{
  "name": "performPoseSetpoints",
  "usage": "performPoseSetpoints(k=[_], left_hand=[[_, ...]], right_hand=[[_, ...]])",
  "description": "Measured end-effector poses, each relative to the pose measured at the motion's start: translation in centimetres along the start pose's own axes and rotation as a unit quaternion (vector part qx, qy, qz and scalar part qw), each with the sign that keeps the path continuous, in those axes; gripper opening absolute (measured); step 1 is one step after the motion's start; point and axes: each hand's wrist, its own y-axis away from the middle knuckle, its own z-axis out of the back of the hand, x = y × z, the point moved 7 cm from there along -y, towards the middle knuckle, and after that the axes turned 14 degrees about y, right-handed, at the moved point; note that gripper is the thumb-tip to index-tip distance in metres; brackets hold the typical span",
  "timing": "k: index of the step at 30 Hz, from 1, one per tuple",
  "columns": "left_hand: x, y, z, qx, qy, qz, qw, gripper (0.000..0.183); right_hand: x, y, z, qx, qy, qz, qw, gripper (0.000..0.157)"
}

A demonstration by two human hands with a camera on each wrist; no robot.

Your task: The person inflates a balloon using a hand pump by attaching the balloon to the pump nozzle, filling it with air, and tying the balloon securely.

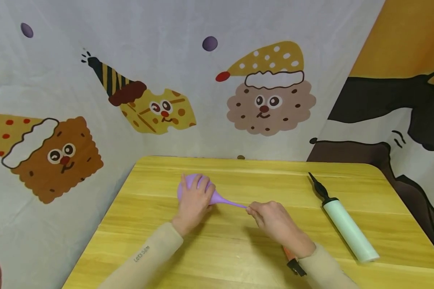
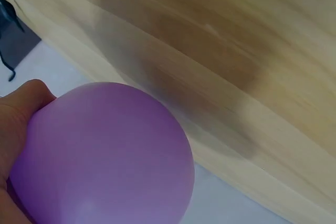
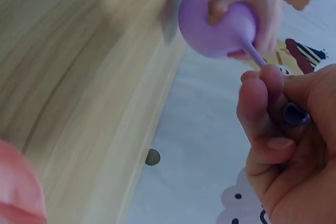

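Note:
A partly inflated purple balloon (image 1: 215,197) is held above the wooden table. My left hand (image 1: 196,200) grips its round body, fingers spread over the top. In the left wrist view the balloon's rounded end (image 2: 110,150) bulges out past the thumb side of that hand. The neck is stretched thin to the right, and my right hand (image 1: 275,220) pinches it between thumb and fingers. The right wrist view shows the balloon's rolled mouth (image 3: 295,114) poking out among the curled fingers of the right hand (image 3: 299,145).
A hand pump (image 1: 351,230) with a pale green barrel and black nozzle lies on the table (image 1: 224,261) at the right. Something orange (image 1: 288,253) with a black end is partly hidden by my right forearm. A cloth (image 1: 188,24) printed with cartoon biscuits hangs behind.

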Motion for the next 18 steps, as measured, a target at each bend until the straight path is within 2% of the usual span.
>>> performPoseSetpoints(k=[3,7,12,15,18], left_hand=[[0.6,0.3,-0.4,0.018,0.011,0.008,0.9997,0.067],[-0.2,0.3,-1.2,0.046,-0.01,-0.015,0.9988,0.062],[-2.1,0.5,-2.9,0.085,-0.072,-0.047,0.9927,0.067],[-2.7,0.6,-3.6,0.113,-0.102,-0.044,0.9873,0.076],[-2.9,0.5,-3.7,0.125,-0.114,-0.037,0.9848,0.078]], right_hand=[[-0.1,0.2,-0.2,0.026,-0.022,0.0,0.999,0.017],[0.4,0.1,-0.6,0.051,-0.041,0.01,0.998,0.016],[0.9,0.3,-1.5,0.056,-0.021,0.027,0.998,0.016],[1.1,0.3,-2.1,0.058,-0.007,0.035,0.998,0.016],[1.4,0.1,-2.5,0.06,0.002,0.037,0.998,0.017]])
